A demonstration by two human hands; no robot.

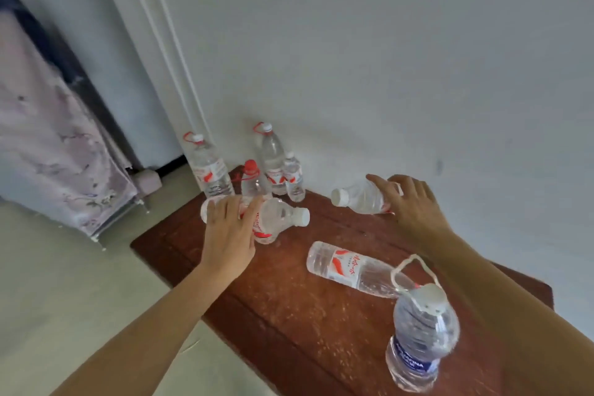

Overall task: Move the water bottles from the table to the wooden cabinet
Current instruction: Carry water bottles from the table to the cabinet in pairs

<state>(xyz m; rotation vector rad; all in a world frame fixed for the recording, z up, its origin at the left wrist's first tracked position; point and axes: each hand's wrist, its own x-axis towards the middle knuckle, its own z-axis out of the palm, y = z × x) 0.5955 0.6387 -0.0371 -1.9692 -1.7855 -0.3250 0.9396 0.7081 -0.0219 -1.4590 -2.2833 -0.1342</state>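
Several clear plastic water bottles are on a reddish-brown wooden table [289, 315]. My left hand [229, 228] lies over a bottle on its side [279, 219] with a white cap pointing right. My right hand [408, 202] rests on another lying bottle [360, 198], cap pointing left. A third bottle with a red-and-white label [350, 267] lies mid-table. A blue-labelled bottle with a white carry loop [418, 337] stands at the near right. Several upright bottles [273, 161] cluster at the far corner by the wall.
The table stands against a pale wall [385, 58]. To the left there is pale floor [64, 283] and a fabric-covered rack [58, 151] on thin metal legs. No wooden cabinet shows in this view.
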